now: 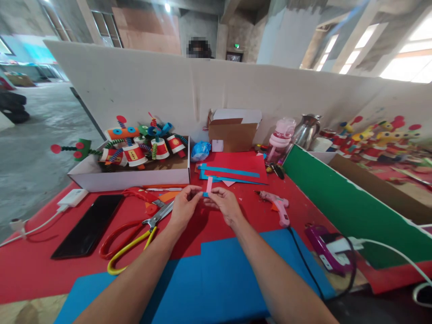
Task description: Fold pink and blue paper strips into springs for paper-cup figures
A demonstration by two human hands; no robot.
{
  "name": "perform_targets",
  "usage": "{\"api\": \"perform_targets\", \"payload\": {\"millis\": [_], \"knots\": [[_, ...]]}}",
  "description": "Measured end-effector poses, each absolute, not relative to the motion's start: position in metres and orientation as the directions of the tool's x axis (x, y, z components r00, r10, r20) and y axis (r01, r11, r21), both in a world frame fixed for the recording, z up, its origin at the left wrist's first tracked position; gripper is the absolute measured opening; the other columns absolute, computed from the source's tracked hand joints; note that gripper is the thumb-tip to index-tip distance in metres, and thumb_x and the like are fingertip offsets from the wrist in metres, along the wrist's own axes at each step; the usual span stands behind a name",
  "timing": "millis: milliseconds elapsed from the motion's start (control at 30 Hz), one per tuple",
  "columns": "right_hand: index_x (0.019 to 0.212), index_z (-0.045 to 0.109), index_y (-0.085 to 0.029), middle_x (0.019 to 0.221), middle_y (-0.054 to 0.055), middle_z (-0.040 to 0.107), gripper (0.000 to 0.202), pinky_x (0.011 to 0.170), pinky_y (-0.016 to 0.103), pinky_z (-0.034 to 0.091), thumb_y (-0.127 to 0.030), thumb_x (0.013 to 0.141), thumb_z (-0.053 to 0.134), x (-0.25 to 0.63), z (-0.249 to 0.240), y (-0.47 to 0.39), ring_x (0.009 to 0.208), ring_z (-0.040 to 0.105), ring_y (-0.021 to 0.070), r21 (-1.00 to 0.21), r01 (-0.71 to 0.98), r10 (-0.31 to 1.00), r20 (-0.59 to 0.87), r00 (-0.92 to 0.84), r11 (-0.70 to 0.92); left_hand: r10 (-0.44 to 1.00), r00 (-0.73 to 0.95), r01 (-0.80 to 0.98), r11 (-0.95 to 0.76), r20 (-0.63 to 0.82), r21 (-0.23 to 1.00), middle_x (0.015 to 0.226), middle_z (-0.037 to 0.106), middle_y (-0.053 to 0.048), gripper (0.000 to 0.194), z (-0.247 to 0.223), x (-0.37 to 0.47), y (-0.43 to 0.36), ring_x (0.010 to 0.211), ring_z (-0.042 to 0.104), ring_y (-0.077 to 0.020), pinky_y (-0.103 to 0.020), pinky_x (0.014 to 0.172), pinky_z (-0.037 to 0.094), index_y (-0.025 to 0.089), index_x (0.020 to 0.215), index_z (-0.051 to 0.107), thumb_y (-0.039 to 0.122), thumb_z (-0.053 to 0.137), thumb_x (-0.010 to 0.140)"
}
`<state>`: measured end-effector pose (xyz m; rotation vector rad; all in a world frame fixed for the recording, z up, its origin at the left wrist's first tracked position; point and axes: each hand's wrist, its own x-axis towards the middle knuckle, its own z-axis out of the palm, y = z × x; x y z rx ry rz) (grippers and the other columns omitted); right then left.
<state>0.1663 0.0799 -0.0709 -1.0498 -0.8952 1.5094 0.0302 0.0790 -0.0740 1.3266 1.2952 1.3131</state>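
Between my two hands, at the middle of the table, is a small blue paper piece (205, 195) with a pink paper strip (209, 184) standing up from it. My left hand (185, 204) pinches the blue piece from the left. From the other side, the thumb and fingers of my right hand (224, 202) hold its right end and the foot of the pink strip. Scissors (155, 217) with red and yellow handles lie just left of my left hand. A pink glue gun (278, 204) rests to the right of my right hand.
A white box (135, 179) of paper-cup figures stands back left, beyond a black phone (88, 225). Blue strips on red paper (236, 161) lie behind my hands. A green-sided box (324, 202) and a purple power strip (326, 249) are at right; blue sheets (216, 279) lie in front.
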Motion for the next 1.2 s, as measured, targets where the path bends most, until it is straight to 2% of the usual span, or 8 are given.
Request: {"api": "perform_targets", "payload": {"millis": [200, 433, 567, 700, 833, 1000, 1100, 1200], "knots": [[0.074, 0.061, -0.020, 0.070, -0.002, 0.068, 0.028, 0.071, 0.028, 0.051, -0.037, 0.057, 0.076, 0.163, -0.064, 0.079, 0.067, 0.064, 0.0133, -0.920, -0.391, 0.992, -0.074, 0.102, -0.029, 1.000, -0.003, -0.109, -0.016, 0.016, 0.994, 0.072, 0.062, 0.000, 0.031, -0.063, 0.037, 0.071, 0.062, 0.055, -0.0119, -0.026, 0.062, 0.047, 0.017, 0.078, 0.059, 0.041, 0.071, 0.063], [0.070, 0.061, -0.021, 0.066, -0.002, 0.064, 0.023, 0.064, 0.027, 0.047, -0.035, 0.059, 0.074, 0.150, -0.068, 0.074, 0.063, 0.058, 0.0133, -0.917, -0.398, 0.997, -0.010, 0.081, 0.023, 0.998, 0.053, -0.273, 0.048, -0.035, 0.961, 0.062, 0.057, 0.001, 0.028, -0.066, 0.041, 0.068, 0.056, 0.051, -0.0098, -0.024, 0.055, 0.043, 0.016, 0.075, 0.059, 0.038, 0.072, 0.063], [0.068, 0.060, -0.020, 0.066, -0.002, 0.063, 0.021, 0.067, 0.028, 0.046, -0.033, 0.059, 0.073, 0.151, -0.069, 0.074, 0.064, 0.057, 0.0133, -0.930, -0.366, 0.997, 0.004, 0.079, 0.032, 0.998, 0.043, -0.286, 0.060, -0.049, 0.956, 0.062, 0.057, 0.001, 0.027, -0.065, 0.040, 0.068, 0.055, 0.049, -0.0095, -0.024, 0.054, 0.042, 0.016, 0.073, 0.059, 0.038, 0.071, 0.062], [0.066, 0.059, -0.020, 0.061, -0.004, 0.060, 0.020, 0.063, 0.026, 0.045, -0.032, 0.058, 0.074, 0.157, -0.068, 0.076, 0.058, 0.054, 0.0112, -0.941, -0.334, 0.999, -0.053, 0.001, -0.050, 0.999, 0.042, -0.215, 0.016, -0.007, 0.976, 0.058, 0.057, 0.002, 0.024, -0.064, 0.037, 0.070, 0.054, 0.049, -0.0092, -0.023, 0.055, 0.041, 0.016, 0.066, 0.058, 0.037, 0.068, 0.064], [0.062, 0.057, -0.018, 0.058, -0.004, 0.060, 0.020, 0.063, 0.025, 0.044, -0.029, 0.056, 0.073, 0.158, -0.070, 0.077, 0.056, 0.053, 0.0104, -0.936, -0.338, 0.995, -0.102, -0.003, -0.097, 0.998, 0.043, -0.162, 0.043, -0.037, 0.986, 0.055, 0.056, 0.003, 0.025, -0.065, 0.035, 0.073, 0.052, 0.049, -0.0089, -0.023, 0.054, 0.040, 0.016, 0.063, 0.055, 0.037, 0.069, 0.062], [0.064, 0.059, -0.019, 0.062, -0.002, 0.062, 0.015, 0.064, 0.027, 0.046, -0.029, 0.060, 0.070, 0.154, -0.072, 0.076, 0.060, 0.056, 0.0130, -0.971, -0.238, 0.994, -0.031, 0.103, -0.006, 0.998, 0.032, -0.241, 0.061, -0.055, 0.969, 0.056, 0.058, 0.003, 0.026, -0.066, 0.038, 0.073, 0.052, 0.050, -0.0088, -0.022, 0.052, 0.041, 0.016, 0.064, 0.056, 0.037, 0.071, 0.059], [0.067, 0.062, -0.019, 0.067, -0.001, 0.065, 0.016, 0.067, 0.027, 0.048, -0.027, 0.058, 0.073, 0.158, -0.070, 0.077, 0.064, 0.058, 0.0138, -0.974, -0.224, 1.000, 0.011, 0.023, 0.015, 0.992, 0.036, -0.333, 0.124, -0.119, 0.935, 0.054, 0.056, 0.003, 0.029, -0.064, 0.038, 0.073, 0.049, 0.049, -0.0080, -0.022, 0.050, 0.041, 0.016, 0.063, 0.055, 0.035, 0.075, 0.055], [0.067, 0.062, -0.019, 0.066, -0.003, 0.064, 0.025, 0.068, 0.026, 0.049, -0.029, 0.053, 0.079, 0.164, -0.069, 0.079, 0.063, 0.059, 0.0120, -0.918, -0.385, 0.993, -0.061, -0.098, -0.094, 0.984, 0.072, -0.418, 0.178, -0.162, 0.891, 0.056, 0.059, 0.002, 0.032, -0.061, 0.036, 0.073, 0.050, 0.052, -0.0083, -0.021, 0.050, 0.042, 0.015, 0.065, 0.056, 0.033, 0.079, 0.052]]}}
